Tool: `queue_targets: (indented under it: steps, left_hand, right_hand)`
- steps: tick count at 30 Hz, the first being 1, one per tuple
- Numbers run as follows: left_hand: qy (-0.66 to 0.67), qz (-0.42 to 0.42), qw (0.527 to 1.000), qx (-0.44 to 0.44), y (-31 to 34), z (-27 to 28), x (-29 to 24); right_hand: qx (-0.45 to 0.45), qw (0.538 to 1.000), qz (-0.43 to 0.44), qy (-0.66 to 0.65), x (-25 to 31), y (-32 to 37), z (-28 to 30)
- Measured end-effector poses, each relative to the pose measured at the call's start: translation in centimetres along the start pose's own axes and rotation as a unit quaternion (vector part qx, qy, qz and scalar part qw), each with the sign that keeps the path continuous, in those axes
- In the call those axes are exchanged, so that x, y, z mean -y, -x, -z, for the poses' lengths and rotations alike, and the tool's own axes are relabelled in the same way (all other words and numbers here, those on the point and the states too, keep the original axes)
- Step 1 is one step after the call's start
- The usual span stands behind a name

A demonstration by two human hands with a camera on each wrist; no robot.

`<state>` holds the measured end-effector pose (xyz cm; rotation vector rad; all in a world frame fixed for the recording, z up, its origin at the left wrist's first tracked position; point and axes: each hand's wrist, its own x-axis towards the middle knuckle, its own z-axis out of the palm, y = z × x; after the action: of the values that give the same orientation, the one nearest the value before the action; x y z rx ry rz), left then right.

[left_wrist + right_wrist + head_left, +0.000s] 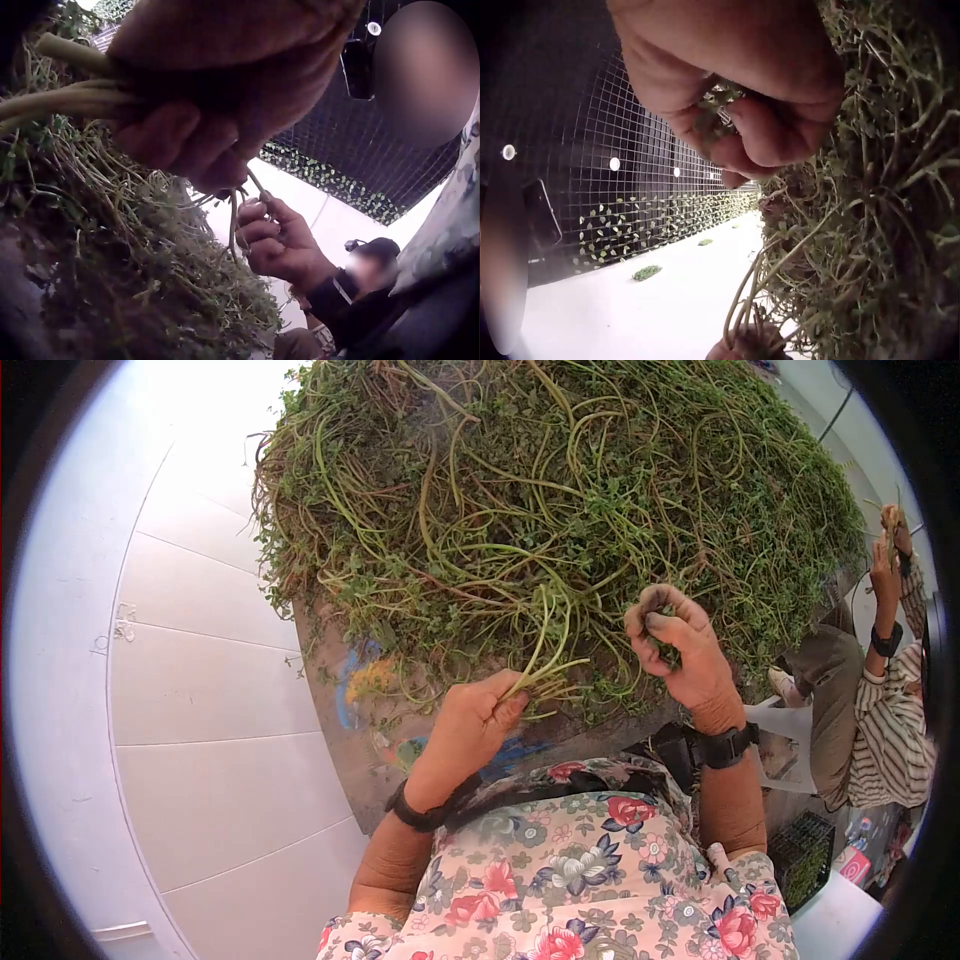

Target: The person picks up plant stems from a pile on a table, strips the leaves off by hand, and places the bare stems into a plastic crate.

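A large heap of green stemmed plants [560, 490] covers most of the table. My left hand [470, 725] grips a small bunch of pale green stems [545, 685] at the heap's near edge; the stems [67, 101] stick out past the fingers in the left wrist view. To its right, my right hand [690, 660] is curled, with bits of green leaf [718, 112] held in the fingers and palm. The two hands are apart, both close to the heap's near edge.
The table's paint-stained surface [340, 760] shows at the near left. A white wall [220, 760] stands on the left. At the right, another person in a striped shirt [890, 750] raises their hands; a dark crate [805, 860] lies below.
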<state>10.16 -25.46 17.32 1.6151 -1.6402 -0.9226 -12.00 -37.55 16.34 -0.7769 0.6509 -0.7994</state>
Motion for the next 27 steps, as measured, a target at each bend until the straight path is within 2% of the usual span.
queue_targets:
  steps: [2, 6, 8, 11, 12, 15, 18, 19, 21, 22, 24, 25, 27]
  left_hand:
    - [0.0, 0.01, 1.0, 0.014, 0.1, 0.0, -0.1]
    - [-0.034, 0.025, 0.998, 0.041, 0.0, 0.2, -0.7]
    - [-0.027, -0.011, 0.999, 0.04, 0.1, 0.1, -0.5]
    - [-0.018, -0.025, 0.999, 0.039, 0.1, 0.0, -0.7]
    - [-0.016, -0.023, 0.999, 0.038, 0.1, 0.0, -0.8]
    - [-0.032, -0.026, 0.999, 0.029, 0.2, -0.1, -0.7]
    - [-0.039, -0.026, 0.998, 0.03, 0.1, -0.2, -0.4]
    - [-0.038, -0.027, 0.998, 0.03, 0.2, -0.3, -0.3]
    - [-0.036, -0.03, 0.998, 0.03, 0.2, -0.4, -0.4]
    - [-0.026, -0.025, 0.999, 0.02, 0.2, -0.4, -0.4]
    - [-0.006, -0.013, 1.0, -0.002, 0.4, -0.1, -0.4]
    - [-0.013, -0.002, 1.0, 0.004, 0.4, 0.0, -0.3]
    - [-0.028, 0.018, 0.999, 0.017, 0.3, 0.3, -0.2]
  right_hand:
    - [0.026, 0.999, -0.036, 0.005, -1.2, -0.2, 0.5]
    - [0.002, 0.982, -0.054, 0.182, -1.6, -0.2, -0.8]
    - [0.012, 0.96, -0.051, 0.275, -1.4, -0.2, -1.7]
    - [0.057, 0.896, 0.045, 0.438, -2.8, -0.9, -1.3]
    - [0.076, 0.898, 0.017, 0.433, -2.5, -0.8, -1.5]
    - [0.081, 0.899, 0.008, 0.431, -2.3, -0.5, -2.1]
    - [0.035, 0.892, 0.052, 0.447, -3.1, -0.4, -2.1]
    - [-0.008, 0.892, 0.077, 0.446, -3.3, -0.5, -2.0]
    - [-0.097, 0.883, 0.125, 0.441, -3.4, -1.0, -1.8]
    - [-0.105, 0.926, 0.071, 0.354, -3.3, -1.5, -0.9]
    - [-0.049, 0.993, 0.018, 0.108, -2.0, -1.2, 0.7]
    - [-0.019, 1.0, -0.01, -0.019, -1.4, -1.0, 1.0]
    - [0.019, 0.999, 0.014, -0.034, -1.1, -0.6, 0.7]
